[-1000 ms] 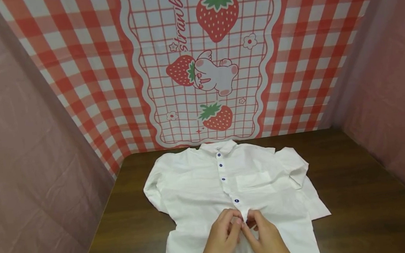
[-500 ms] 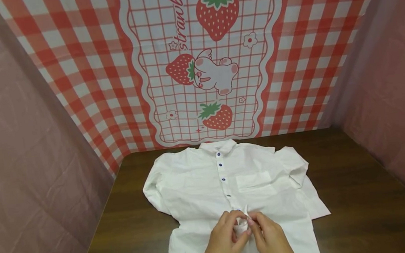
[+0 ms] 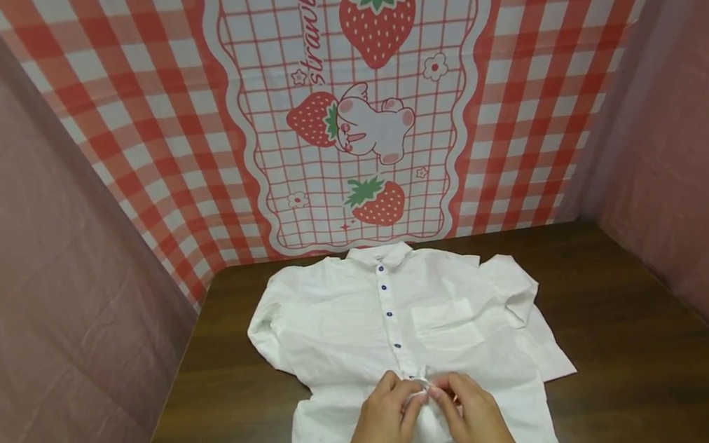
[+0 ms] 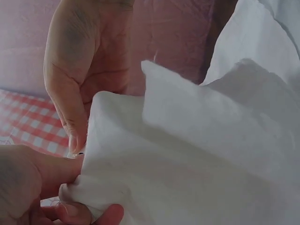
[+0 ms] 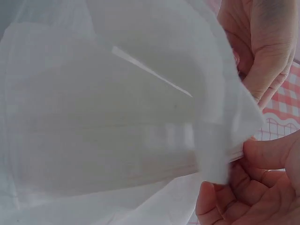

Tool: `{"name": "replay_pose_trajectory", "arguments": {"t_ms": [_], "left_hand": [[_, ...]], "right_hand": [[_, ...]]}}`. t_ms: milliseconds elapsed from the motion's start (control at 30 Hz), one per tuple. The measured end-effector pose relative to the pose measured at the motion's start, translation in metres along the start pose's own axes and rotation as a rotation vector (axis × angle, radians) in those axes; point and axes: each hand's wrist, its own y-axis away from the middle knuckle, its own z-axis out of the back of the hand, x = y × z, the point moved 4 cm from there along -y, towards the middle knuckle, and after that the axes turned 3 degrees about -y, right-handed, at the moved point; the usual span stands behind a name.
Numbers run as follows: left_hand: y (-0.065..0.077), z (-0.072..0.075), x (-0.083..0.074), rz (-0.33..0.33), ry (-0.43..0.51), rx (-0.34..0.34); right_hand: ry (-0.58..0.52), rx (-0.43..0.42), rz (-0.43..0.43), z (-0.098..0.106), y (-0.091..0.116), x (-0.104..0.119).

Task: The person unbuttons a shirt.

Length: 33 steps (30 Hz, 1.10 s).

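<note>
A white shirt (image 3: 340, 349) lies face up, collar toward the back wall, with several blue buttons (image 3: 390, 314) down its front placket. At the lower part of that placket, my left hand (image 3: 384, 416) pinches the fabric between thumb and fingers. Opposite it, my right hand (image 3: 472, 408) pinches the placket edge, fingertips close to the left ones. In the left wrist view the cloth (image 4: 187, 154) is lifted in a fold, and a small dark spot (image 4: 80, 153) shows between the hands. Raised fabric (image 5: 117, 117) hides part of both hands in the right wrist view.
The shirt covers the middle of a dark wooden table (image 3: 624, 338). Behind stands a red-and-white checked cloth (image 3: 520, 94) with strawberry prints. Pink curtains (image 3: 49, 276) hang at both sides. The sleeves (image 3: 268, 320) lie spread to left and right.
The placket, earlier pulled askew near the fingertips, now runs straighter, and the lowest fully visible button faces up. Both hands stay at nearly the same spot, fingertips shifting slightly on the fabric.
</note>
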Motion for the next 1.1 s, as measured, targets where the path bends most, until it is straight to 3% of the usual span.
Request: {"name": "replay_pose_trajectory", "arguments": {"t_ms": [100,400,833,1100], "left_hand": [[0.0,0.0,0.001,0.005,0.013,0.017],[0.001,0.001,0.002,-0.018,0.032,-0.034],[0.005,0.003,0.009,0.052,0.074,-0.009],[0.016,0.007,0.022,0.15,0.149,0.127]], "right_hand": [[-0.003,-0.006,0.006,0.0,0.0,0.0],[0.002,0.027,-0.047,0.002,-0.003,-0.002],[0.007,0.028,-0.119,0.007,0.0,-0.009],[0.016,0.041,-0.163,0.017,0.006,-0.025]]}}
